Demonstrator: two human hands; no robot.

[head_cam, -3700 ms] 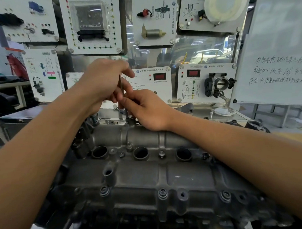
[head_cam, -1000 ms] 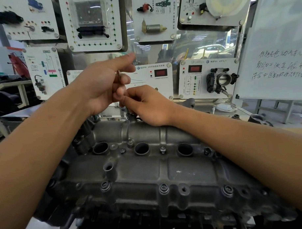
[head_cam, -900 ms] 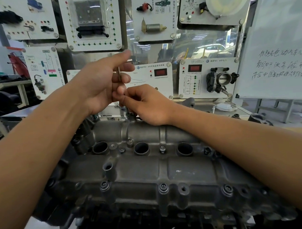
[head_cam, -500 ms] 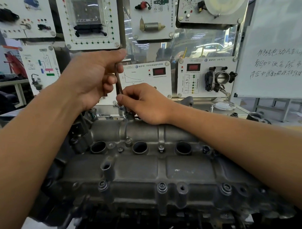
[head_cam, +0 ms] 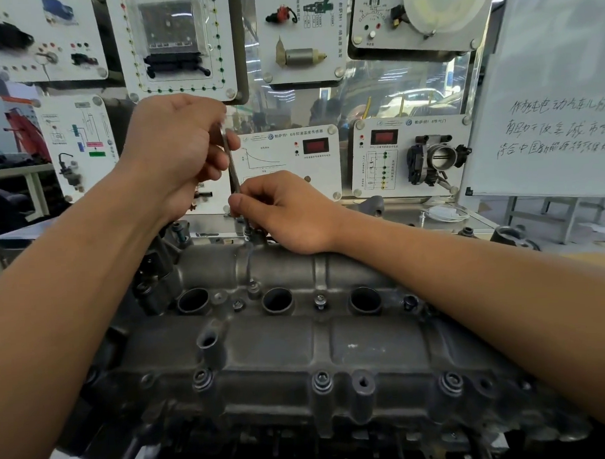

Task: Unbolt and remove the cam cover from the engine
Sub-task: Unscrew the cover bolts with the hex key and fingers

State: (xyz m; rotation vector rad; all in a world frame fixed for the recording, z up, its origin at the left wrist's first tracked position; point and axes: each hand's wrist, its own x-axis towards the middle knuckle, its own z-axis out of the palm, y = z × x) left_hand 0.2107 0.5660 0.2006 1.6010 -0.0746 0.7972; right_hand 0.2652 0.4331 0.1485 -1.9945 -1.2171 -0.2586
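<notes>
Left hand (head_cam: 175, 148) re-closed on tool (head_cam: 233, 170) top; right hand (head_cam: 287, 212) pinching shaft lower.

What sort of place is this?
Probably an automotive training workshop: a cam cover on an engine, display boards carrying parts like a throttle body, and a handwritten whiteboard.

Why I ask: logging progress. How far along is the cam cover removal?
Done: no bolt plainly out. In hand: the left hand grips a thin steel driver and the right hand pinches its shaft, at the far edge of the grey cast-metal cam cover. Left: bolts sit along its near edge and middle; cover not yet off.
</notes>
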